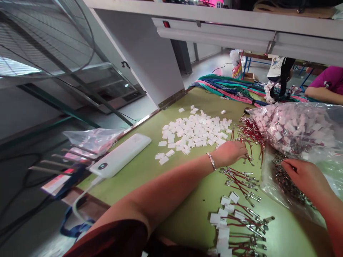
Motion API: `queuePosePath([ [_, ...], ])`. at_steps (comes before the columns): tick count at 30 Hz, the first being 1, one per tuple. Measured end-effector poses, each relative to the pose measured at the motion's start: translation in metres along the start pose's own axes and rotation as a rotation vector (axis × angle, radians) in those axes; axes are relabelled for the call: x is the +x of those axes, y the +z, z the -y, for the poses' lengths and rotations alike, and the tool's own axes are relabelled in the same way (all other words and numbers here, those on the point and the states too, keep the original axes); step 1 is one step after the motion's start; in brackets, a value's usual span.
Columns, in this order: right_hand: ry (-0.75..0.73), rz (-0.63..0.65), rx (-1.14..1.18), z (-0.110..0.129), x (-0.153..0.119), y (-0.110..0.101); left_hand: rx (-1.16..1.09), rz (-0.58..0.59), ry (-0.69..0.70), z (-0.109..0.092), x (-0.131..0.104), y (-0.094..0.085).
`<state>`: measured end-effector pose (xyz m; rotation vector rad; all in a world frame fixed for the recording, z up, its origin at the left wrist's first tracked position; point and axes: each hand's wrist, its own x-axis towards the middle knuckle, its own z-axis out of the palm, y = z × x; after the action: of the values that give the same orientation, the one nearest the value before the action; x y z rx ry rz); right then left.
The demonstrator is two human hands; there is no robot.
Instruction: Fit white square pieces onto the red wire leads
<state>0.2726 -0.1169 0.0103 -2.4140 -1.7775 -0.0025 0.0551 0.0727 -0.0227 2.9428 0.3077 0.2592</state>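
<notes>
My left hand (232, 153), with a bracelet at the wrist, is closed at the near edge of a pile of short red wires (252, 132) with metal ends; what its fingers pinch is too small to name. To the right, my right hand (302, 175) has its fingers pressed together over a clear bag of small metal parts (284, 171); anything in them is hidden. White connector pieces (198, 130) lie loose left of the wires. Below my left hand are more red wires (238, 180), and nearer still, wires with white housings (223, 228).
A white power bank (122, 155) with a cable lies on the left of the green table (139, 178). A large bag of white pieces (297, 126) stands at right. Long cable bundles (227, 87) lie behind, under a shelf (214, 14). Other people are beyond.
</notes>
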Motion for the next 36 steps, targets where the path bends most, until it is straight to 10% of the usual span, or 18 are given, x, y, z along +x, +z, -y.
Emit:
queuePosePath([
  [23, -0.054, 0.077, -0.156, 0.000, 0.002, 0.021, -0.002, -0.077, -0.077, -0.003, 0.006, -0.009],
  [36, -0.115, 0.152, -0.427, 0.021, -0.003, 0.013, -1.271, -0.520, -0.400, 0.010, 0.004, -0.016],
])
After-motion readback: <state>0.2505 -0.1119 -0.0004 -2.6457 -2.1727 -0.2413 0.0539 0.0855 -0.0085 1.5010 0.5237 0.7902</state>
